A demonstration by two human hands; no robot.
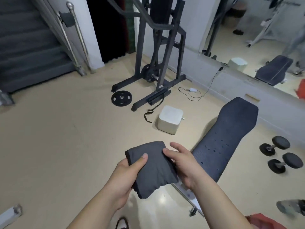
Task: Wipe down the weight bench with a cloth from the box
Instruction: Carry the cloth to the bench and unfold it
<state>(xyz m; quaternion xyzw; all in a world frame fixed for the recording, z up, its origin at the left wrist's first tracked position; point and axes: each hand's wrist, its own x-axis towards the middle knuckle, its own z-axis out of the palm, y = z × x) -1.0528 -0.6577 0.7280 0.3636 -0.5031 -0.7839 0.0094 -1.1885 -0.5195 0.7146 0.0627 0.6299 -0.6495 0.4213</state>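
You hold the dark grey cloth [155, 169], folded into a thick pad, in the air in front of you, above the floor and just to the left of the weight bench [231, 129]; it does not touch the bench yet. Your left hand [125, 177] carries it from below with the thumb pressed on top. Your right hand [186, 166] pinches its right edge, so each grip is closed on the cloth and neither one is free. I judge that the taking of the cloth is done and you are now arranging it in the hands; the wiping itself is not yet begun. The next move calls for bringing the cloth to the right, laying it flat on the dark pad, and drawing it along the length, first over the small wet-looking spots [214, 149] near the middle. The white box [170, 120] stands on the floor beyond the cloth, well apart from your hands; I cannot tell if it is open or what is inside. The fingers of the left hand are hidden under the cloth. The near end of the bench and most of its metal frame are covered by your right forearm. Two dumbbells [279, 154] lie on the floor to the right of the bench.
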